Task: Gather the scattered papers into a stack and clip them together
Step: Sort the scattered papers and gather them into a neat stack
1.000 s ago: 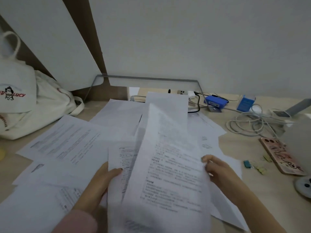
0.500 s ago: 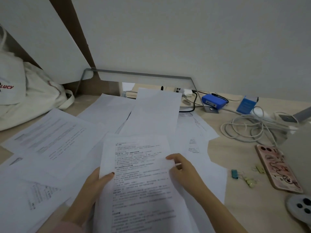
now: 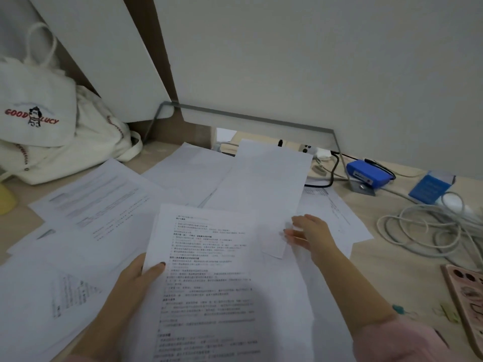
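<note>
Several white printed papers lie scattered over the desk. My left hand point(image 3: 136, 275) grips the left edge of a printed sheet point(image 3: 209, 283) lying in front of me, thumb on top. My right hand point(image 3: 308, 235) is off that sheet, fingers spread, touching the lower right corner of a blank sheet point(image 3: 266, 189) farther back. More sheets lie at the left point(image 3: 99, 202) and under my right forearm. Small binder clips point(image 3: 449, 313) lie at the right, beside a phone.
A white cloth bag point(image 3: 52, 131) sits at the back left. Coiled white cables point(image 3: 428, 231), a blue box point(image 3: 368, 173) and a blue packet point(image 3: 428, 189) lie at the back right. A pink-cased phone point(image 3: 467, 299) lies at the right edge. A yellow object point(image 3: 5, 199) is at far left.
The printed sheet came down from a raised tilt to lie flat in front of me. My right hand let go of its edge and moved up and right to the blank sheet.
</note>
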Available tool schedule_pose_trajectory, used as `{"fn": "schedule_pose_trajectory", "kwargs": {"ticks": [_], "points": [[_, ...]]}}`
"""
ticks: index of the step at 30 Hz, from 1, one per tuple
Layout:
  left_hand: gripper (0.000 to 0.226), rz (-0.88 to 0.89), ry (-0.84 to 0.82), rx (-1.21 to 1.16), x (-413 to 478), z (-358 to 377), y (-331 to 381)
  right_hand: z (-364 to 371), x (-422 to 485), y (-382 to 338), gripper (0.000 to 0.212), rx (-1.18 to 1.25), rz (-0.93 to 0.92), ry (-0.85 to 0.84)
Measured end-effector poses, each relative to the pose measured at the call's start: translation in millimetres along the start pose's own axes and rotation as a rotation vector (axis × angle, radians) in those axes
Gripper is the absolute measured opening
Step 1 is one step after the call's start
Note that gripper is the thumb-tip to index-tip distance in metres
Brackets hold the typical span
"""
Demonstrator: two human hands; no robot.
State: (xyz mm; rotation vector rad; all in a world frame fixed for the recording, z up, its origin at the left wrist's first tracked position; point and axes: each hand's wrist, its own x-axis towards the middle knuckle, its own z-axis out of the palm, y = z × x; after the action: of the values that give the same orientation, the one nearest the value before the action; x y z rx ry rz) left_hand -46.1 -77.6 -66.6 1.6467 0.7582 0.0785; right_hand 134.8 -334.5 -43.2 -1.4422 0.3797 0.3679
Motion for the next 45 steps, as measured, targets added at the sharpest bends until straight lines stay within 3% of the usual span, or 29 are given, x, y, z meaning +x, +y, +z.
{"fn": "schedule_pose_trajectory", "kwargs": {"ticks": [5, 6, 9, 12, 17, 19, 23, 27, 31, 37, 41, 45], "points": [[0.02, -0.024, -0.038, 0.009, 16.7, -1.0, 9.1, 16.4, 7.3, 8.6, 0.013, -0.257, -0.025, 0.033], [0.019, -0.024, -0.049, 0.016, 19.1, -0.1, 11.7, 17.7, 8.8, 12.2, 0.024, -0.334, -0.061, 0.05], [0.018, 0.001, -0.08, 0.045, 26.3, 1.9, 15.7, 21.0, 7.2, 14.0, 0.037, -0.429, -0.205, 0.13], [0.017, 0.012, -0.108, 0.063, 32.6, 3.9, 16.4, 22.0, -7.8, -1.9, 0.016, -0.423, -0.385, 0.241], [0.022, -0.011, -0.142, 0.043, 35.9, 2.8, 15.1, 20.5, -52.6, -29.3, 0.014, -0.451, -0.732, 0.417], [0.025, -0.033, -0.167, 0.007, 33.3, 0.9, 15.0, 18.1, -74.3, -31.3, 0.015, -0.396, -0.844, 0.4], [0.024, -0.046, -0.189, -0.073, 24.2, -1.5, 15.9, 9.3, -107.4, -18.2, 0.029, -0.396, -0.964, 0.157], [0.027, -0.06, -0.226, -0.139, 12.2, -7.3, 14.3, -6.4, -109.9, 15.2, 0.031, -0.545, -0.841, 0.057], [0.031, -0.081, -0.276, -0.274, -0.5, -8.5, 23.4, -17.5, -111.7, 38.6, 0.034, -0.398, -0.671, 0.076], [0.042, -0.13, -0.221, -0.349, 18.7, -12.7, 22.1, -24.7, -103.2, 51.9, 0.031, -0.211, -0.501, 0.135], [0.026, -0.152, -0.314, -0.36, 37.7, -7.5, 23.9, -19.2, -80.6, 51.7, 0.026, -0.278, -0.436, 0.147], [0.016, -0.076, -0.297, -0.204, 57.0, -6.3, 14.4, -4.4, -55.0, 44.9, 0.023, -0.404, -0.442, 0.155]]}}
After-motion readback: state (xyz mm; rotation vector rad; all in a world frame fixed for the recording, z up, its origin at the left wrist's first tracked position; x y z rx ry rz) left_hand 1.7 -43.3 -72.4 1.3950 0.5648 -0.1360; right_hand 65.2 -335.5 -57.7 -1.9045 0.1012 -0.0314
